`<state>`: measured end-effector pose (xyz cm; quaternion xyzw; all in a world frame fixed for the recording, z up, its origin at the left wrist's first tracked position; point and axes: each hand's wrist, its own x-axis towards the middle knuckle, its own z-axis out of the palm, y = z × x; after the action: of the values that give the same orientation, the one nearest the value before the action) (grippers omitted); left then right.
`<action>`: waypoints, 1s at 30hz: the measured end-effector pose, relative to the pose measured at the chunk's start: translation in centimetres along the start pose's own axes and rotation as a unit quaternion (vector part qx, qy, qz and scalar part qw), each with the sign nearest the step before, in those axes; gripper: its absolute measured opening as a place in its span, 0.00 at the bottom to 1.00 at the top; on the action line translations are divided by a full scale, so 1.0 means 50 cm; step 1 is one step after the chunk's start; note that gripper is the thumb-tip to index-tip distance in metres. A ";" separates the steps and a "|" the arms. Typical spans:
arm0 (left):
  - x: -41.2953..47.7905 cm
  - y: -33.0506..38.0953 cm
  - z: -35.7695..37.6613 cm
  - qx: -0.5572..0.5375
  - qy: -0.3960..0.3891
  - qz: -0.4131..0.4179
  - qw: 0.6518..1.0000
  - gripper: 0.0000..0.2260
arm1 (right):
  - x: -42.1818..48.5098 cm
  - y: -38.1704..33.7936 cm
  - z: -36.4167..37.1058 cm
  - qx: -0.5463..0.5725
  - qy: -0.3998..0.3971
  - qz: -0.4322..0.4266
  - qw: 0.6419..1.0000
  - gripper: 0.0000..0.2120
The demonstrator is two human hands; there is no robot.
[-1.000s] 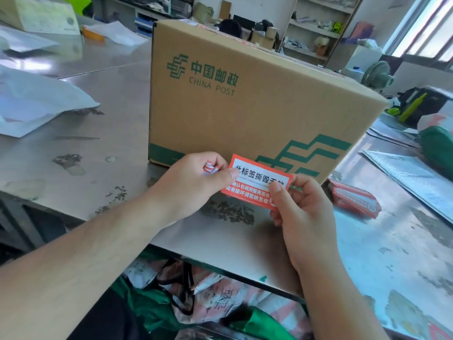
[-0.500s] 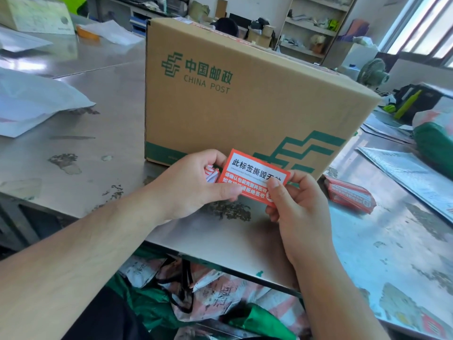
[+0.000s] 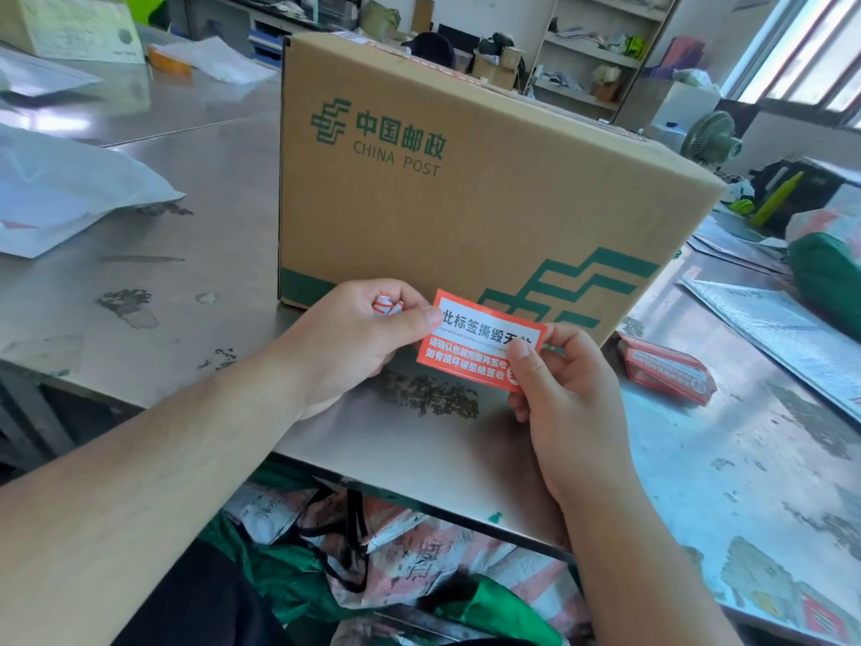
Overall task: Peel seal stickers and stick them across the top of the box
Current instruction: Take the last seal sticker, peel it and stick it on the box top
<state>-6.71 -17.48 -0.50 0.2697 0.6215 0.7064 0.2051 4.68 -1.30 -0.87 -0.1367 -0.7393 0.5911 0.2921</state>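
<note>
A brown China Post cardboard box point(image 3: 466, 193) stands on the steel table point(image 3: 195, 272), its top edge showing red seal stickers. In front of it I hold a red-and-white seal sticker point(image 3: 484, 340) between both hands. My left hand point(image 3: 354, 338) pinches its left end with the thumb and also keeps a crumpled scrap of paper point(image 3: 387, 304) in its curled fingers. My right hand point(image 3: 563, 389) pinches the sticker's right end, thumb on the printed face.
A small stack of red seal stickers point(image 3: 666, 370) lies on the table right of the box. White mailers point(image 3: 60, 198) lie at the left, a silver bubble mailer point(image 3: 782, 328) and green bag point(image 3: 834, 277) at the right. Bags point(image 3: 396, 566) fill the space under the table's front edge.
Both hands have stayed on the sticker in front of the box's lower edge. My right thumb has slid a little further onto its face.
</note>
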 end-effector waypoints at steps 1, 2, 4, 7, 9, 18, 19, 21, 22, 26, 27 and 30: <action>0.000 -0.002 -0.001 0.003 -0.005 0.003 1.000 0.12 | 0.001 0.001 0.001 -0.007 0.006 -0.001 1.000 0.06; 0.000 -0.002 -0.001 0.003 -0.010 0.006 1.000 0.11 | 0.003 0.004 0.002 -0.017 0.016 -0.003 1.000 0.06; 0.000 -0.003 -0.001 0.001 -0.018 0.003 1.000 0.09 | 0.004 0.012 0.003 -0.041 0.039 -0.013 0.998 0.12; 0.001 -0.003 -0.001 0.008 -0.022 -0.002 1.000 0.08 | 0.003 0.018 0.003 -0.093 0.057 -0.039 0.993 0.15; 0.003 -0.005 0.001 0.026 -0.019 0.002 0.999 0.08 | 0.002 0.017 0.005 -0.175 0.064 -0.057 0.981 0.12; 0.002 -0.005 -0.005 -0.021 -0.030 0.005 0.999 0.10 | -0.011 0.017 0.017 -0.237 -0.004 -0.150 0.960 0.09; 0.001 -0.002 -0.006 -0.026 -0.032 0.003 0.999 0.10 | -0.013 0.014 0.018 -0.229 -0.020 -0.151 0.961 0.11; -0.001 0.001 -0.008 -0.034 -0.033 0.001 0.999 0.10 | -0.016 0.009 0.018 -0.207 -0.048 -0.149 0.966 0.13; -0.002 0.001 -0.008 -0.038 -0.033 0.002 0.999 0.10 | -0.018 0.006 0.017 -0.197 -0.060 -0.151 0.967 0.13; -0.001 0.000 -0.008 -0.051 -0.030 0.007 0.998 0.08 | -0.020 0.004 0.014 -0.176 -0.085 -0.170 0.966 0.15; -0.001 0.001 -0.008 -0.050 -0.031 0.008 0.998 0.08 | -0.020 0.004 0.013 -0.174 -0.089 -0.176 0.965 0.15; -0.001 0.002 -0.007 -0.047 -0.037 0.010 0.998 0.09 | -0.021 0.006 0.013 -0.168 -0.100 -0.191 0.962 0.15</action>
<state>-6.90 -17.78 -0.45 0.2918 0.5766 0.7268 0.2328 5.09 -2.33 -1.56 0.0196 -0.8658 0.4026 0.2966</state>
